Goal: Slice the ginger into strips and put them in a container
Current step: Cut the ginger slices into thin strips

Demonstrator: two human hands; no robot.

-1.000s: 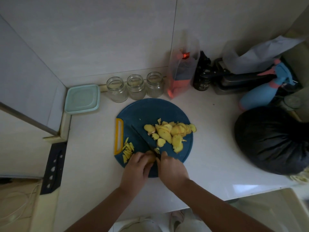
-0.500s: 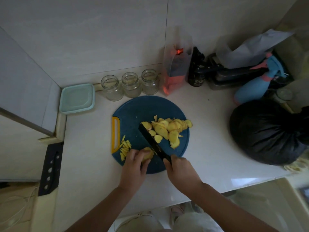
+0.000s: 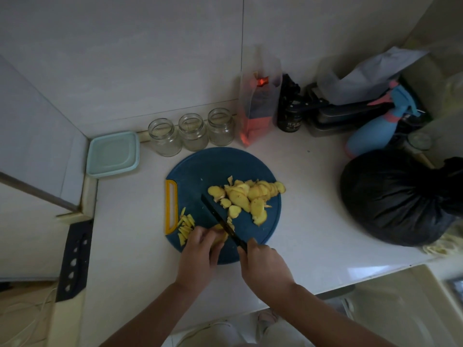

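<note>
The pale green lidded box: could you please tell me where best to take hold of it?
Probably the front edge of the pale green box, approached from the front: it lies flat in the corner, walls close on its left and back, glass jars near its right.

You had dim, soft light; the edges bent outward, and the countertop (image 3: 360, 272) showed weak glare.

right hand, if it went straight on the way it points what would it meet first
The right hand would probably first meet the ginger piece that the left hand holds, beside the knife; depth unclear.
</note>
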